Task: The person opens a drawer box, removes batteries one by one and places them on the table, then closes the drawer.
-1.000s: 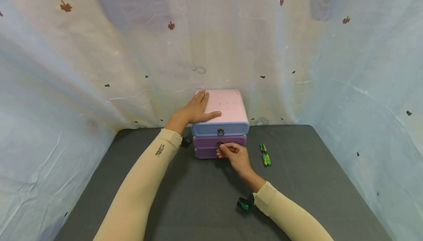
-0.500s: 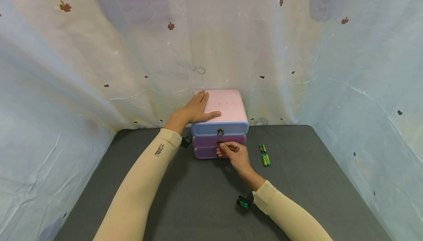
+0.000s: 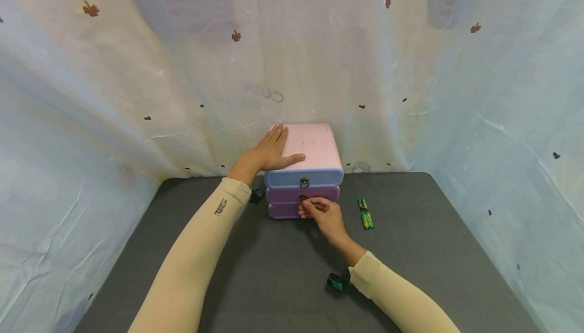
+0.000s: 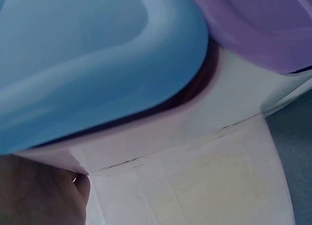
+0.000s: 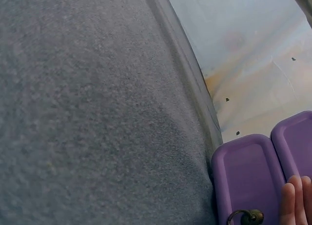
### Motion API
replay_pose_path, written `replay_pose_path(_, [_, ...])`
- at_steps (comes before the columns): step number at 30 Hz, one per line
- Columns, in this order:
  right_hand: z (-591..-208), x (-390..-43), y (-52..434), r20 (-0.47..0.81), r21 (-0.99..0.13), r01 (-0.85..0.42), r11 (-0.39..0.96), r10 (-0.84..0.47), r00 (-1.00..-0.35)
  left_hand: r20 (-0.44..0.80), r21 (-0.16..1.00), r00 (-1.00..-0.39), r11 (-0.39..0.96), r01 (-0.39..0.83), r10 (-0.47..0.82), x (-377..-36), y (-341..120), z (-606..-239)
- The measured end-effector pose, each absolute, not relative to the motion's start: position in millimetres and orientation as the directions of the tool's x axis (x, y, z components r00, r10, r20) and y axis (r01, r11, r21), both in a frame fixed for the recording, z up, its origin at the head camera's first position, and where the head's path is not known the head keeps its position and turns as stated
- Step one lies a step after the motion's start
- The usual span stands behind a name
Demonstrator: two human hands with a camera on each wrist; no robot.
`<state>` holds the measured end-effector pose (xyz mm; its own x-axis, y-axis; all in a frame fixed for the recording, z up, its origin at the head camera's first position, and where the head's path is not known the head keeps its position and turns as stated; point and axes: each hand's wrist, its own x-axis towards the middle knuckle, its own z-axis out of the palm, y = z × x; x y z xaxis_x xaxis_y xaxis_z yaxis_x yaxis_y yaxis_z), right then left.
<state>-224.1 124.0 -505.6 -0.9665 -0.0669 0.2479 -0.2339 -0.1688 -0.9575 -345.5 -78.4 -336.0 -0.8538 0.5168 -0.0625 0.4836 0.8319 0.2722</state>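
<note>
The ring pull (image 3: 302,199) of the middle, purple drawer (image 3: 283,194) is pinched by the curled fingers (image 3: 315,202) of the right hand (image 3: 325,214), which is held straight in front of the drawer face, toward the near edge of the tabletop. The drawer front is seen flush with the stack, so the slide axis is judged to run from the back edge toward the near edge, in line with the right forearm. A second ring pull (image 5: 246,217) is caught by the right wrist camera on the lowest purple drawer (image 5: 243,173), just beside two fingertips (image 5: 288,201).

The left hand (image 3: 272,150) is laid flat on the pink top (image 3: 315,145) of the small drawer chest (image 3: 319,177), fingers straight and slightly spread, thumb along the front left corner above the blue top drawer (image 3: 285,177). In the left wrist view only the blue drawer rim (image 4: 97,64) and a bit of hand are shown.

The chest is set at the back edge of the dark grey tabletop (image 3: 255,277), centred. Green batteries (image 3: 366,214) are lain just right of it, near the right hand. The tabletop is enclosed on three sides by a pale curtain (image 3: 137,69) with small leaf prints.
</note>
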Motion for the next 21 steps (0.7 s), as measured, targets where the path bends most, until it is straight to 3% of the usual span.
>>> replay_pose_path(21, [-524,-211,139,0.2,-0.978,-0.194,-0.081,-0.079,-0.976,-0.026,0.26,-0.855,0.829,0.495,0.519,-335,-77,-331])
